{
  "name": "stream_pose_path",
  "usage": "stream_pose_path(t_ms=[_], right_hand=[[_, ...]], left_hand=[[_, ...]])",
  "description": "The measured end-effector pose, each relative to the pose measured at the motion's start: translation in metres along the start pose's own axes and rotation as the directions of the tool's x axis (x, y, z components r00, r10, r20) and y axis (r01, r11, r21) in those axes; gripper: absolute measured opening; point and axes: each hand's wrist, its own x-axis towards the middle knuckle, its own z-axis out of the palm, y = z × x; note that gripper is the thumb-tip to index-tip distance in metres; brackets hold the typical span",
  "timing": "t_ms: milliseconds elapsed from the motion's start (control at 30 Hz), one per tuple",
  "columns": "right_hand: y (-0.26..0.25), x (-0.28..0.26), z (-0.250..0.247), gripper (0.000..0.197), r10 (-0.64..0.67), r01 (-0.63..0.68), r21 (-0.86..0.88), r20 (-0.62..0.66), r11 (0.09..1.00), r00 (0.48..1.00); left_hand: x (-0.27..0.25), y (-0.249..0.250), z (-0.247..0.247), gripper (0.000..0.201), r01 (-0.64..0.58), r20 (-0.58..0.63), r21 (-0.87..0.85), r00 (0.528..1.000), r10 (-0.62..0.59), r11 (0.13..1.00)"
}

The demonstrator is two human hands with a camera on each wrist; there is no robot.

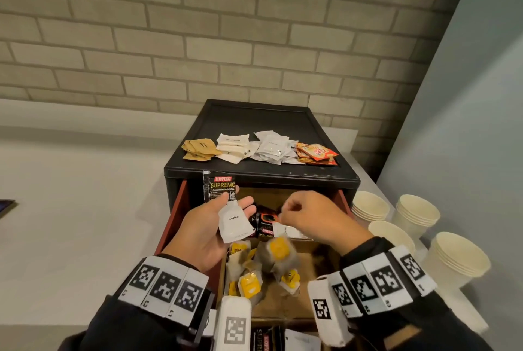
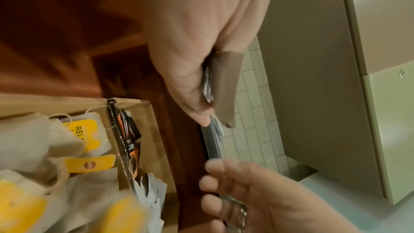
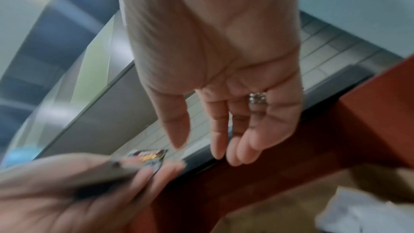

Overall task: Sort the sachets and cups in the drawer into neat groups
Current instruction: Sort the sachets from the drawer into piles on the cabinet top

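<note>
My left hand (image 1: 226, 209) lies palm up over the open red drawer (image 1: 174, 220). Its thumb (image 2: 192, 98) pins a white "Coffee" sachet (image 1: 235, 223) and a black Kopiko Supremo sachet (image 1: 219, 188) against the fingers. My right hand (image 1: 291, 209) hovers just to the right with its fingers (image 3: 244, 141) hanging loosely and nothing in them. A blurred yellow-tagged tea bag (image 1: 278, 250) is below it. More tea bags (image 1: 249, 284) fill the drawer's middle compartment, and black sachets (image 1: 266, 224) lie behind them.
Sorted piles sit on the black cabinet top (image 1: 254, 121): brown sachets (image 1: 198, 148), white ones (image 1: 235, 147), silvery-white ones (image 1: 271, 147) and orange ones (image 1: 317, 154). Stacks of paper cups (image 1: 418, 215) stand on the counter at the right. A brick wall is behind.
</note>
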Motion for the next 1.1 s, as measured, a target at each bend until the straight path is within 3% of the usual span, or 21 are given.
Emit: stream_pose_path(t_ms=[67,133,200,300,400,500,567,667,767,867,1000,1033,1100], right_hand=[[-0.005,-0.001,0.015,0.019,-0.033,0.025,0.107,0.07,0.994,0.997],[-0.014,-0.004,0.032,0.028,-0.077,0.011,0.359,0.171,0.933,0.982],[-0.016,-0.003,0.046,0.041,-0.099,0.008,0.475,0.166,0.88,0.981],[-0.008,0.005,0.047,0.05,-0.032,0.003,0.47,0.054,0.883,0.998],[0.01,0.015,0.033,0.037,0.123,-0.063,0.444,-0.108,0.894,0.986],[0.03,0.019,0.021,0.04,0.287,-0.171,0.473,-0.185,0.864,0.94],[0.038,0.02,0.016,0.05,0.332,-0.235,0.385,-0.21,0.893,0.92],[0.04,0.018,0.007,0.049,0.349,-0.273,0.303,-0.232,0.913,0.908],[0.034,0.009,-0.01,0.043,0.368,-0.24,0.452,-0.218,0.859,0.904],[0.029,-0.013,-0.029,0.036,0.324,-0.124,0.61,-0.229,0.782,0.918],[0.025,-0.045,-0.044,0.021,0.262,-0.048,0.578,-0.295,0.815,0.919],[0.025,-0.052,-0.047,0.021,0.243,-0.043,0.561,-0.286,0.827,0.927],[0.025,-0.07,-0.054,0.022,0.192,-0.035,0.522,-0.249,0.852,0.949]], left_hand=[[0.001,-0.002,0.001,0.03,0.005,0.008,0.004,1.0,-0.005,1.0],[0.001,-0.003,0.0,0.03,0.026,0.018,0.034,0.999,-0.027,0.999],[0.002,-0.003,-0.002,0.03,0.023,-0.023,0.044,1.0,-0.022,0.999],[0.009,-0.004,-0.007,0.027,-0.044,-0.16,0.052,0.986,0.052,0.998],[0.015,-0.007,-0.011,0.017,-0.034,-0.293,0.149,0.953,0.077,0.988],[0.021,-0.01,-0.014,0.009,0.009,-0.318,0.279,0.944,0.084,0.96],[0.024,-0.013,-0.015,0.005,0.013,-0.301,0.37,0.948,0.107,0.929],[0.028,-0.018,-0.02,0.009,-0.04,-0.236,0.515,0.954,0.186,0.856],[0.025,-0.019,-0.02,0.032,-0.098,-0.195,0.574,0.948,0.252,0.813],[0.026,-0.02,-0.018,0.062,-0.146,-0.181,0.618,0.929,0.321,0.772],[0.041,-0.026,-0.016,0.05,-0.129,-0.134,0.772,0.924,0.358,0.622],[0.044,-0.026,-0.014,0.044,-0.108,-0.111,0.843,0.923,0.368,0.527],[0.049,-0.028,-0.01,0.042,-0.021,-0.074,0.967,0.93,0.359,0.253]])
